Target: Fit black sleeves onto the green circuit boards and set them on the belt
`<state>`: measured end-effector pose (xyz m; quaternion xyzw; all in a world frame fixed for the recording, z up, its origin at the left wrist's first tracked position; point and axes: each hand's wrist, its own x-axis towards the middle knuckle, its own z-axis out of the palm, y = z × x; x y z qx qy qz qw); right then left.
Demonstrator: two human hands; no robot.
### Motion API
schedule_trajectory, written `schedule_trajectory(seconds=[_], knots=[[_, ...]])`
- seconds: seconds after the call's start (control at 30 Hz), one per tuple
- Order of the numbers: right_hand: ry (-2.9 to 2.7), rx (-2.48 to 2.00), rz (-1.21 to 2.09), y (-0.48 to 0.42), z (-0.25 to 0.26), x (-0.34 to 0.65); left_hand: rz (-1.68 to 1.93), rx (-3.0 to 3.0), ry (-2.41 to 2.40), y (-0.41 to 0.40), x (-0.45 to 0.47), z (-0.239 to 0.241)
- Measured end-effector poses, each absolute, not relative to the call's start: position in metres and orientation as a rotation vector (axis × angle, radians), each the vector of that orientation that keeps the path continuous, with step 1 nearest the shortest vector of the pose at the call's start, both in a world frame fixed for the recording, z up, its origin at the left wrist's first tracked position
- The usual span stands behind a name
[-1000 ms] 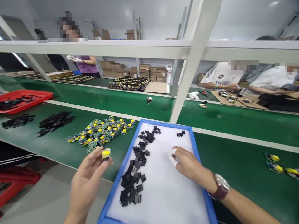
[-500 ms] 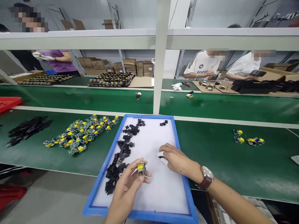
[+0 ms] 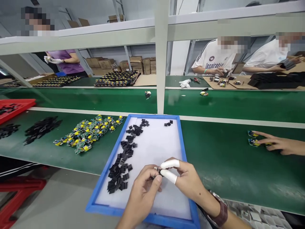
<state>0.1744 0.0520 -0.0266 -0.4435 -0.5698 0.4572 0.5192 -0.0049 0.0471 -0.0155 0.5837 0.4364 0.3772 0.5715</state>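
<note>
Since half a sec before, L hand (image 3: 145, 187) had come across to meet R hand (image 3: 188, 181), which had lifted off the tray floor. Both sat together over the near end of the blue tray (image 3: 105, 181). Small part (image 3: 156, 169) was between the two sets of fingertips, just above the tray's white floor. It was mostly hidden, so shape & colour couldn't be told. L thumb & fingers were pinched narrow on it. R hand's white finger cots (image 3: 169, 164) were closed tight on the same spot from the right, touching it. Watch (image 3: 220, 213) sat on R wrist at the bottom edge.

Left of the hands, inside the tray, black pieces (image 3: 124, 165) ran in a loose strip along the left rim. A few stray pieces (image 3: 168, 123) lay apart at the far end.

On the green belt (image 3: 214, 149) left of the tray: heap of circuit boards (image 3: 88, 133) w/ yellow parts, then a black heap (image 3: 41, 125), then a red tray (image 3: 19, 106) at far left. Well to the right, another person's hand (image 3: 278, 144) rested on the belt, fingers touching small boards (image 3: 253, 142).

White post (image 3: 162, 63) rose just beyond the blue tray. Farther off: rows of boards (image 3: 116, 78), cardboard boxes (image 3: 140, 63), a co-worker in white shirt (image 3: 212, 57) & one in purple (image 3: 64, 62).
</note>
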Motion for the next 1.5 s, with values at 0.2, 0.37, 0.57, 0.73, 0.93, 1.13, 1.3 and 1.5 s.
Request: schedule_trajectory(seconds=[0.2,0.37,0.57,0.73,0.93,1.13,1.3,1.5], knots=[[-1.520,-0.967,0.887,0.042,-0.033,0.178,0.927,1.420,1.113,0.048,-0.002,-0.018],[-1.643,-0.804,0.685,0.036,-0.039,0.177,0.955,1.390,1.125,0.047,-0.002,-0.017],[-1.200,-0.917,1.304,0.036,-0.037,0.170,0.916,1.418,1.101,0.044,-0.009,-0.009],[-1.191,-0.992,1.369,0.035,-0.029,0.167,0.927,1.412,1.118,0.040,-0.015,-0.013],[-1.473,-1.048,1.064,0.022,-0.021,0.167,0.915,1.533,1.182,0.038,-0.021,-0.015],[-1.384,-0.975,1.132,0.015,-0.026,0.162,1.007,1.378,1.199,0.031,-0.018,-0.015],[-1.421,-0.922,1.121,0.014,-0.022,0.162,0.998,1.365,1.173,0.027,-0.018,-0.018],[-1.491,-0.861,1.132,0.013,-0.015,0.168,1.014,1.404,1.090,0.023,-0.019,-0.017]])
